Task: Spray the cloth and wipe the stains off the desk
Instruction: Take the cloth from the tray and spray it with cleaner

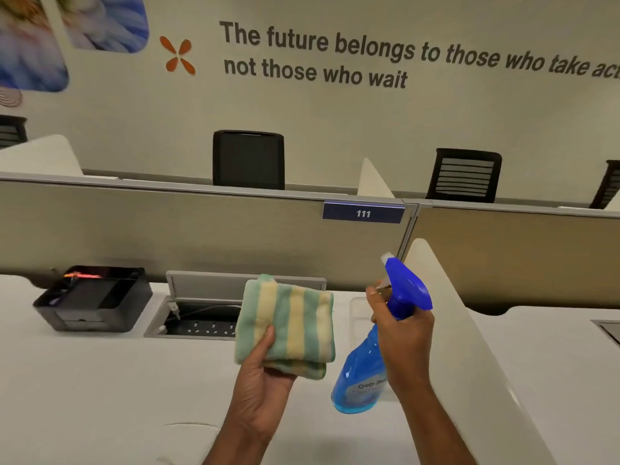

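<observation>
My left hand [260, 380] holds a folded cloth [292, 323] with green and pale yellow stripes, raised above the white desk [100, 380]. My right hand [402, 333] grips a blue spray bottle [360, 380] by its neck, a finger on the trigger. The blue nozzle head [404, 283] points left toward the cloth, a short gap away. The bottle holds blue liquid. A faint ring-shaped stain [191, 427] shows on the desk near its front, below my left arm.
A black desk organiser tray [92, 300] sits at the back left. An open cable box with power sockets [201, 317] is set into the desk behind the cloth. A beige partition [201, 229] backs the desk and a white divider [469, 347] bounds it on the right.
</observation>
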The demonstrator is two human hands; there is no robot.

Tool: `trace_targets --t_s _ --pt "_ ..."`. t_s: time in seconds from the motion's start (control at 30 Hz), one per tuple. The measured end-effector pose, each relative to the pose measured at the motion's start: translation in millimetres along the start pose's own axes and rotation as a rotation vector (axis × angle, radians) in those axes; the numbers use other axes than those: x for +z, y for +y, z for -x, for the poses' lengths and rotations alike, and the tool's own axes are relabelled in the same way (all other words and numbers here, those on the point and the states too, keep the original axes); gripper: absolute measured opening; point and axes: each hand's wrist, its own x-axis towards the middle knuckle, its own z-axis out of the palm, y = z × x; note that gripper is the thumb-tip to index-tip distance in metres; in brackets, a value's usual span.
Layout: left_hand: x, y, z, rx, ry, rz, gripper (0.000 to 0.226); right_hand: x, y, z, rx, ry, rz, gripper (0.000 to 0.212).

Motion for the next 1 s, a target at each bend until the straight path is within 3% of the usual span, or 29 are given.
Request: trace_targets --t_s 0.3,0.5,0.67,1.0 --pt "-5 34 32 0.051 -0.052 -0.084 0.036 10 -36 69 0.061 -0.311 -0.078 0.012" --pt "-20 61 44 0.065 -0.098 -0.145 0.052 19 -42 96 0.160 -0.368 -0.040 0.021" --pt "-23 79 50 0.076 -0.117 -0.151 0.051 26 -53 101 0.114 -0.482 -0.028 0.020" --pt "-22 113 56 0.121 -0.145 -0.207 0.048 50 -60 119 0.136 -0.534 -0.006 0.019"
